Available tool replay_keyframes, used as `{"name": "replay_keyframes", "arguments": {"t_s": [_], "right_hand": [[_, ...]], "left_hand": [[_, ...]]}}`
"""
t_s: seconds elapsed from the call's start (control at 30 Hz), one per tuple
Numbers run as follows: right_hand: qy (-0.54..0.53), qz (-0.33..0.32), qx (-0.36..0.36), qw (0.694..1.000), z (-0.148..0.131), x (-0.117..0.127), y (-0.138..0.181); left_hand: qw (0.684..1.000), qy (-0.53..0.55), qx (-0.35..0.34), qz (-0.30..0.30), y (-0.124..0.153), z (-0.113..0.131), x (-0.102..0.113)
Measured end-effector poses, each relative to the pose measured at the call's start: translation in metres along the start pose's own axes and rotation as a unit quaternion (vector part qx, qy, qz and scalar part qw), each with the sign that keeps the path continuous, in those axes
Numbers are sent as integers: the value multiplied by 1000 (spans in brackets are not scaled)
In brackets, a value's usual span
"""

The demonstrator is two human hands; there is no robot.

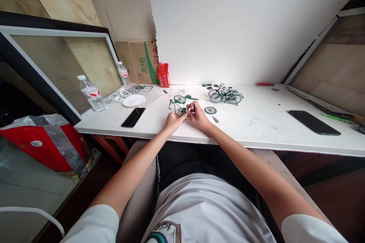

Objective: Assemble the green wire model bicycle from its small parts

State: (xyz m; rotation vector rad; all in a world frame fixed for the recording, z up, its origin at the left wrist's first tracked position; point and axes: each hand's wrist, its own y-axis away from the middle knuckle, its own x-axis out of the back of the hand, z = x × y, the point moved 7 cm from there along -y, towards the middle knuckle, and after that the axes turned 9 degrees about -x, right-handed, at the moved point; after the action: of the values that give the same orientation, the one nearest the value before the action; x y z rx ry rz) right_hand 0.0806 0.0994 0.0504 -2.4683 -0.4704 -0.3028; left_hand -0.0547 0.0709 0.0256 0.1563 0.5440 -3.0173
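At the table's front edge, my left hand (pixel 173 121) is closed on a small green model bicycle (pixel 179 99), one wheel of which faces away from me. My right hand (pixel 199 115) meets it, with the fingers pinched together near the bicycle's lower end. A thin dark piece shows at those fingertips, too small to name. Just right of the hands lie a loose spoked wheel (pixel 210 110) and a small grey part (pixel 215 119). Behind the hands is a flat green part (pixel 191 97). Model bicycles (pixel 226 95) stand together farther back, green and black.
Left on the white table (pixel 251 121) are a phone (pixel 133 117), a white plate (pixel 134 100), cut part frames (pixel 128 92) and two water bottles (pixel 92 95). A red box (pixel 164 75) stands at the back. Another dark phone-like slab (pixel 314 122) lies right.
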Motion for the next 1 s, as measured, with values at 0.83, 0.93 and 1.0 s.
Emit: {"name": "replay_keyframes", "arguments": {"t_s": [0.83,0.93,1.0], "right_hand": [[112,0,12,994,-6,-1,3],[105,10,9,994,-8,2,3],[103,21,8,994,-8,4,3]], "left_hand": [[996,-78,-26,-36,-5,-19,7],[996,-78,-27,-37,-6,-22,9],[996,-79,-23,-32,-6,-24,10]]}}
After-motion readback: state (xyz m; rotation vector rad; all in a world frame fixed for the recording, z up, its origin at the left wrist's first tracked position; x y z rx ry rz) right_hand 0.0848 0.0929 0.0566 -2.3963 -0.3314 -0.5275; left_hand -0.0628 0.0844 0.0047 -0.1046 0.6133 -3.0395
